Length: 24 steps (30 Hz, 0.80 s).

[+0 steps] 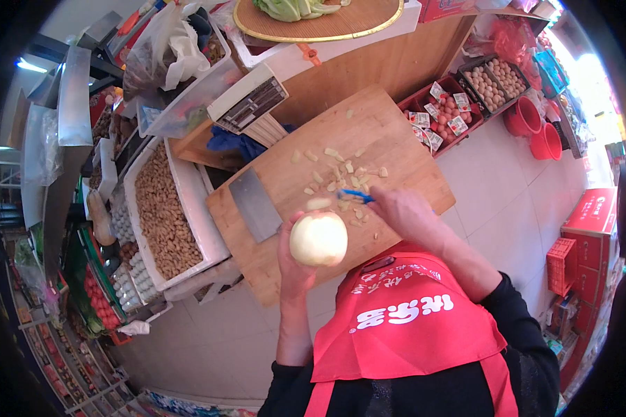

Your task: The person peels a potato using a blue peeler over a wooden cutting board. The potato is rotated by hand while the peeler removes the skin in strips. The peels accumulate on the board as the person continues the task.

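Observation:
My left hand (298,279) holds a pale, round, peeled vegetable (318,240) above the near edge of a wooden cutting board (407,156). In my right hand (404,212) is a blue-handled peeler (356,196), just beyond the vegetable and apart from it. One blurred pale strip of peel (318,203) shows right at the vegetable's far side. Short peel pieces (350,167) lie scattered over the middle of the board. A cleaver (255,204) rests flat on the board's left part, its handle end hidden behind my left hand and the vegetable.
A scale (250,101) stands beyond the board. To the left, a white foam box (216,255) holds what look like unshelled peanuts. Egg crates (493,83) and red buckets (521,115) stand at the far right. Red cartons (589,213) are stacked at right.

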### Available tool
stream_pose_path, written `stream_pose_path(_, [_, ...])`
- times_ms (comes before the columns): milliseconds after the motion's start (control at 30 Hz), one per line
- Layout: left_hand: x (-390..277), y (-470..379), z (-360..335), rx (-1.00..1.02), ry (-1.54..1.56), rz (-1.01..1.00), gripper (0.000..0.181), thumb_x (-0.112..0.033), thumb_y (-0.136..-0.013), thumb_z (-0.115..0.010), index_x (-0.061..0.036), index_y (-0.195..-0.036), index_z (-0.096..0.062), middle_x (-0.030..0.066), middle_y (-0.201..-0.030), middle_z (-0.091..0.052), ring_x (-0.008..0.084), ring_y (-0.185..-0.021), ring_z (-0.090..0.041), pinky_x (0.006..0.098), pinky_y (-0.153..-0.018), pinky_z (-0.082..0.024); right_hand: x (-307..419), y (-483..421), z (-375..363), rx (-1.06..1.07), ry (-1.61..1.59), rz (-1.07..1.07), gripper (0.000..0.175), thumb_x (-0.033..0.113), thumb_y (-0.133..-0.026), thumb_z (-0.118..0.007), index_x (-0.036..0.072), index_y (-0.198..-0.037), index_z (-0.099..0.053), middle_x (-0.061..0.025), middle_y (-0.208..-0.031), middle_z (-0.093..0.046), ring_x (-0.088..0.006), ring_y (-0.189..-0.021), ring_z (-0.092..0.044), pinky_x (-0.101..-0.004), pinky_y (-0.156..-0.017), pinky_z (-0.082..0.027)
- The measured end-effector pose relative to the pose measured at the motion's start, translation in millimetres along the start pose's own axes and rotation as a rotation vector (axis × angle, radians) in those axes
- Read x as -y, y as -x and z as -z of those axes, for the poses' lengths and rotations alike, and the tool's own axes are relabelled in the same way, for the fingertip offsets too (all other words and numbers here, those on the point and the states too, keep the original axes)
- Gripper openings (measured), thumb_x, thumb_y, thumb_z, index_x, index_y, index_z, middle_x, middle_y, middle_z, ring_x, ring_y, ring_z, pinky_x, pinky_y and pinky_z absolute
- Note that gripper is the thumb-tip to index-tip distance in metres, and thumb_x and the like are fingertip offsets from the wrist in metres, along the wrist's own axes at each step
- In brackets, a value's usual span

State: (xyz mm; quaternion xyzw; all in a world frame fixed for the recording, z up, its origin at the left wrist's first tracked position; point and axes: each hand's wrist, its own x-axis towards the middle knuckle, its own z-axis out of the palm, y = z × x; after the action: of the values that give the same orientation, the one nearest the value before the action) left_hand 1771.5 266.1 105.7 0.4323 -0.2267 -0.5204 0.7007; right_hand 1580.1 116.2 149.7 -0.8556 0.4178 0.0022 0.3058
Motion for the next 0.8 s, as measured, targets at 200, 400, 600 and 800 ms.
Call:
stream_pose_path(200, [-1.4,-4.3,4.2,0.078,-0.002,-0.089,0.087,-0.012,-0.075,-0.086,-0.0063,-0.147,-0.037,0.0181,-0.143,-0.052,0.03,-0.131,-0.055,0.0446,-0.105,-0.052,8.5,14.0,4.7,-0.027,-0.377,0.137,0.025,0.032,-0.102,-0.055,0.006,-0.105,-0.057,-0.0227,-0.076,-0.065,-0.046,-0.075,-0.063,-0.0548,-0.067,-0.048])
stream_pose_path(400, [-2.2,1.8,1.6,0.038,0.009,-0.015,0.103,-0.025,-0.067,-0.094,-0.0097,-0.152,-0.037,0.0155,-0.147,-0.051,0.0295,-0.133,-0.053,0.0454,-0.11,-0.047,5.2,3.6,13.5,0.001,-0.042,0.022,0.026,0.031,-0.101,-0.056,0.005,-0.101,-0.059,-0.0233,-0.076,-0.065,-0.0462,-0.073,-0.063,-0.0545,-0.066,-0.048])
stream_pose_path(600, [11.8,7.4,-3.8,0.012,0.398,0.075,0.089,-0.021,-0.08,-0.085,-0.0109,-0.152,-0.033,0.0101,-0.145,-0.05,0.0247,-0.134,-0.052,0.0415,-0.11,-0.047,8.3,13.6,2.2,-0.071,-0.428,0.084,0.025,0.029,-0.102,-0.056,0.005,-0.101,-0.055,-0.0254,-0.077,-0.063,-0.0475,-0.076,-0.062,-0.0548,-0.065,-0.047])
stream_pose_path(800, [15.0,7.9,-0.2,0.058,0.432,0.057,0.074,-0.028,-0.092,-0.072,-0.0118,-0.153,-0.034,0.0104,-0.148,-0.048,0.0254,-0.135,-0.05,0.0436,-0.111,-0.045,8.7,9.7,-5.7,-0.058,-0.23,0.045,0.023,0.027,-0.102,-0.056,0.004,-0.1,-0.057,-0.0242,-0.072,-0.061,-0.0478,-0.074,-0.062,-0.0545,-0.064,-0.046])
